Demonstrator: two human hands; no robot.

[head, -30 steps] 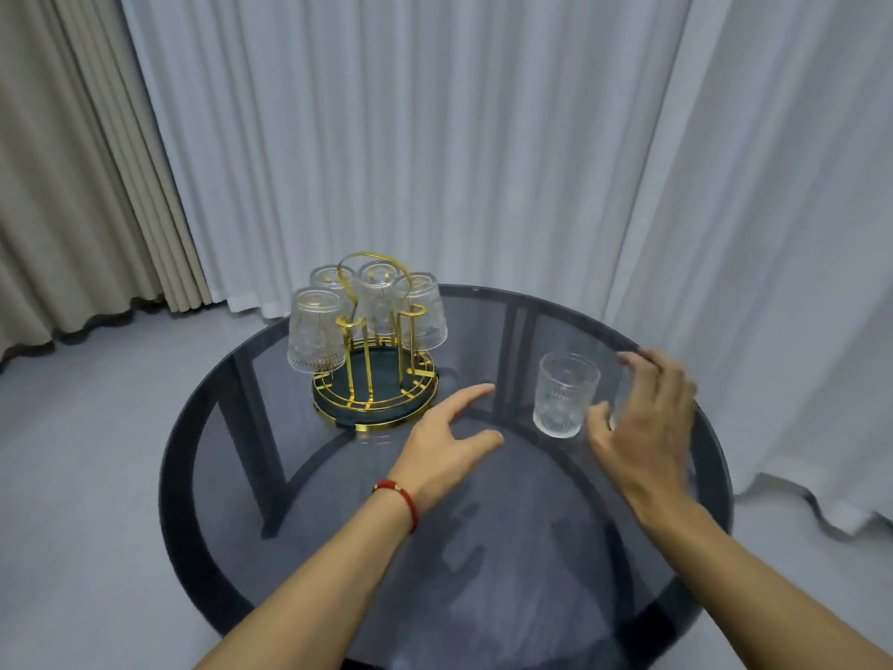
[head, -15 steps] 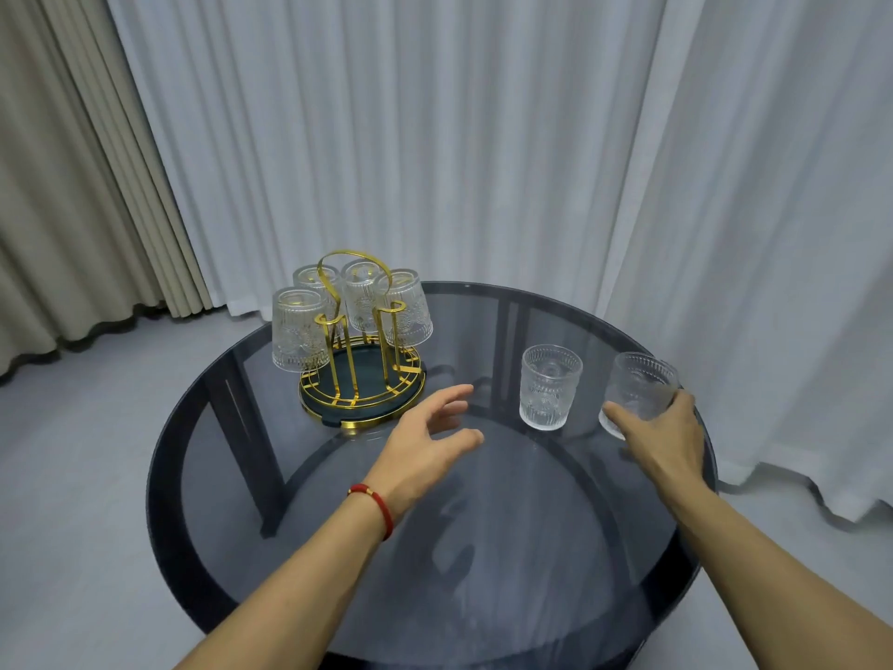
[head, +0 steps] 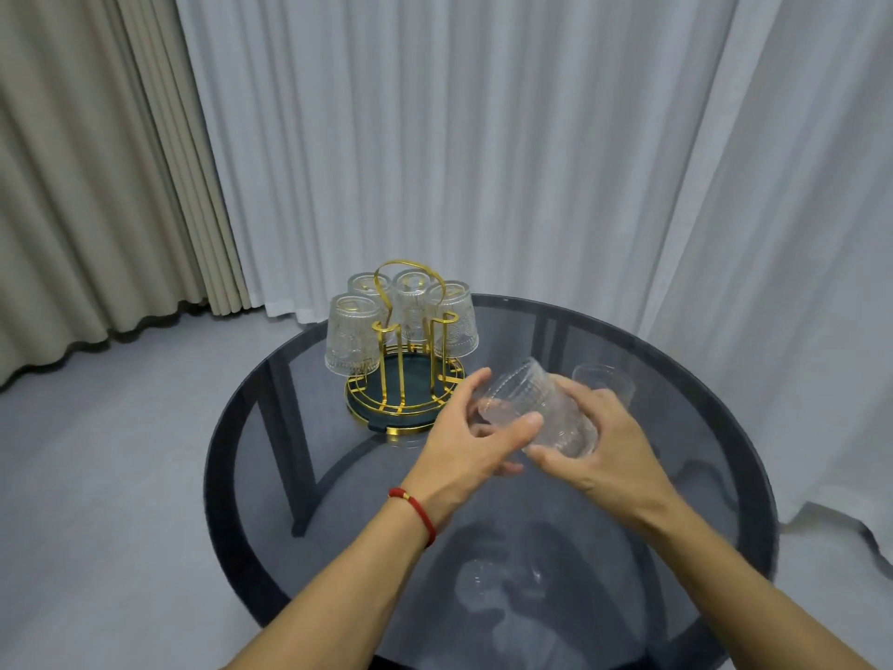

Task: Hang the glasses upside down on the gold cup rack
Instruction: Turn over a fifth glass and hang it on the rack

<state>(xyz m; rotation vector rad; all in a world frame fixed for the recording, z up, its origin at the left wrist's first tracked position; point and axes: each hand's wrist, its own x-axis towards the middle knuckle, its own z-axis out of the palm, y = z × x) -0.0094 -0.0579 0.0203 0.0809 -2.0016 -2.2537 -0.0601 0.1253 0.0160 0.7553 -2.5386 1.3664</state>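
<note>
The gold cup rack [head: 403,379] with a dark round base stands on the far left part of the round glass table [head: 700,476]. Several clear textured glasses hang upside down on it, the nearest at its left [head: 352,333]. Both hands hold one more textured glass [head: 536,408] tilted on its side above the table, just right of the rack. My left hand [head: 464,452] grips its left end with thumb and fingers. My right hand [head: 604,447] wraps its right end. Another glass [head: 604,382] stands upright on the table behind my right hand, partly hidden.
White sheer curtains hang close behind and to the right of the table, beige curtains at the far left. Grey floor surrounds the table. The table's dark frame shows through the tinted top.
My right hand lifted one glass off the table's right side and brought it left toward the middle. My left hand rose from the table and took hold of the same glass.
</note>
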